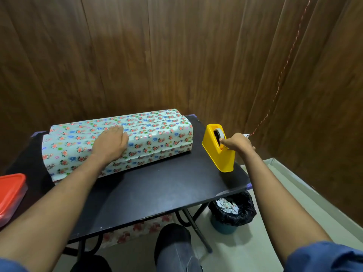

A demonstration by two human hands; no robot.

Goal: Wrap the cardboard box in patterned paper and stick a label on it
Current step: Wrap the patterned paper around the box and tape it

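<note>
A long box covered in pale floral patterned paper (157,134) lies across the far half of the black table (157,185). My left hand (110,143) presses flat on the top of the paper, fingers spread, near the box's middle. To the right stands a yellow tape dispenser (211,144) with a roll of tape (217,133) in it. My right hand (237,143) reaches over the dispenser, thumb and forefinger pinched at the tape just below the roll. The cardboard itself is hidden under the paper. No label is in view.
A red-lidded plastic container (10,193) sits at the table's left edge. Under the right corner stands a bin with a black liner (232,212) holding paper scraps. Floral paper (137,228) shows beneath the table. Wooden walls close in behind and to the right.
</note>
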